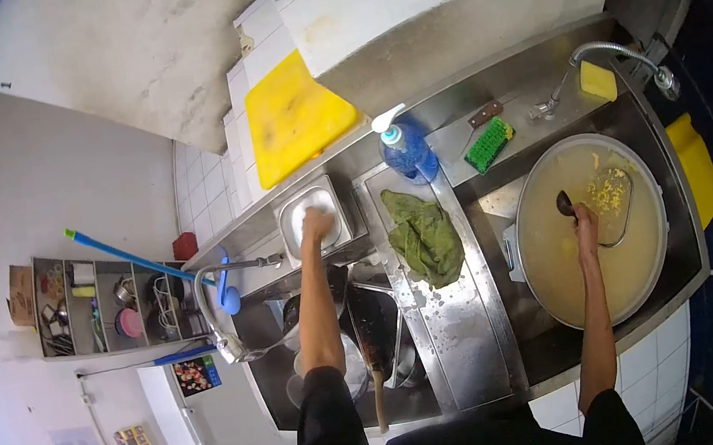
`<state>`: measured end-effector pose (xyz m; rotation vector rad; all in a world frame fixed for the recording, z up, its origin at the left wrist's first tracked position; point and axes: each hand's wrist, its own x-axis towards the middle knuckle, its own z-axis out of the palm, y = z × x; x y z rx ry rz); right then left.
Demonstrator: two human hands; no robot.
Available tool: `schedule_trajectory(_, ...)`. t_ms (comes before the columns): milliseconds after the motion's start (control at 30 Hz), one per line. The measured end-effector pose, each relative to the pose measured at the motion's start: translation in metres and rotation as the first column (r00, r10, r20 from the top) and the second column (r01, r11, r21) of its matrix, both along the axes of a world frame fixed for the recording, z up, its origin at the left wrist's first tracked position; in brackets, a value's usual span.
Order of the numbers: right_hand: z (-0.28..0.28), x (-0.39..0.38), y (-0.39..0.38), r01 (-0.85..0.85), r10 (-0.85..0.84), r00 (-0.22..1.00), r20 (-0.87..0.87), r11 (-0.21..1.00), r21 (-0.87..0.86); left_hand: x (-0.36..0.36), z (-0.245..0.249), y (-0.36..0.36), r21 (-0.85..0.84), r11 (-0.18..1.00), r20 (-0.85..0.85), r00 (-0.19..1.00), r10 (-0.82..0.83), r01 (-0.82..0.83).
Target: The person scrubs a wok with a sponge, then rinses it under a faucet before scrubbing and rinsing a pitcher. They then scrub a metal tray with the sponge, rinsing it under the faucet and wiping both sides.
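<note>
My left hand (318, 224) reaches into a small square steel pan (292, 251) at the back of the sink counter. Its fingers are bent around something white, too blurred to name. Over a big round pot (528, 263) of cloudy water, my right hand (586, 226) is closed on a dark ladle (564, 203), whose rounded end shows above the fingers. Yellow food bits (609, 191) float beside that hand. A bent metal loop (631, 218) lies partly in the water to its right.
Between the two sinks are a green cloth (424, 236) and a blue soap bottle (409, 154). Behind the pot lie a green scrub brush (489, 146) and yellow sponge (597, 81). Dirty pans (370, 324) fill the left sink under a faucet (229, 345). A yellow board (298, 118) leans behind.
</note>
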<state>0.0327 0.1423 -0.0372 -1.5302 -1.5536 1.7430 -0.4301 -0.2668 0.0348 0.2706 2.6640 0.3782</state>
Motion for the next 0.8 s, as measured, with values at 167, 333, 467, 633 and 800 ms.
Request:
schedule_trajectory(167, 0.02, 0.009, -0.041, 0.037, -0.029, 0.999, -0.028, 0.93, 0.365, -0.022, -0.074, -0.021, 0.177, 0.979, -0.188, 0.973, 0.134, -0.1)
schedule_trajectory(333, 0.036, 0.009, -0.079, 0.001, -0.025, 0.999, 0.04, 0.856, 0.517, 0.01, 0.011, -0.027, 0.589, 0.693, -0.094, 0.817, 0.569, -0.415)
schedule_trajectory(467, 0.126, -0.039, -0.184, 0.009, 0.001, 0.987, -0.161, 0.998, 0.061, 0.056, 0.058, -0.062, 0.867, 0.367, 0.188, 0.902, 0.389, -0.339)
schedule_trajectory(633, 0.132, -0.124, -0.356, -0.389, 0.336, 0.882, -0.329, 0.915, -0.106, 0.211, 0.153, -0.105, 0.781, 0.625, -0.248, 0.915, 0.318, -0.006)
schedule_trajectory(800, 0.124, -0.163, -0.483, -0.486, -0.019, 0.79, -0.613, 0.591, -0.644, 0.298, 0.136, -0.164, 0.454, 0.847, -0.647, 0.756, 0.102, 0.275)
